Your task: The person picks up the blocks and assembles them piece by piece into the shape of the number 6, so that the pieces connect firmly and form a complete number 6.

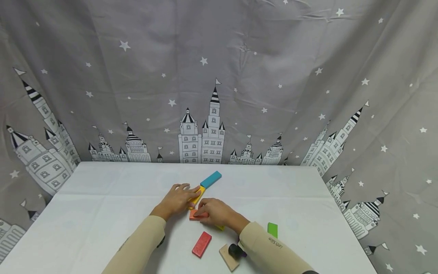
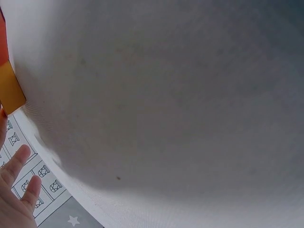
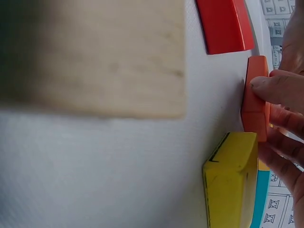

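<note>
My left hand [image 1: 178,199] holds an amber-yellow block [image 1: 198,197] between thumb and index finger, its other fingers spread. In the left wrist view that block [image 2: 12,88] sits against the orange block [image 2: 3,42]. A blue block [image 1: 211,179] touches its far end and angles away to the right. My right hand [image 1: 217,211] grips the orange block [image 1: 194,215] at the near end, thumb [image 3: 275,90] across its face in the right wrist view. Beside it stands a lemon-yellow block [image 3: 230,180], mostly covered by the right hand in the head view.
Nearer on the white table [image 1: 85,220] lie a red block [image 1: 202,244] and a plain wooden block [image 1: 227,258]. A black round thing [image 1: 234,250] with a purple bit shows by the right sleeve. A green block [image 1: 272,229] lies to the right. A grey castle-print curtain [image 1: 273,57] hangs behind.
</note>
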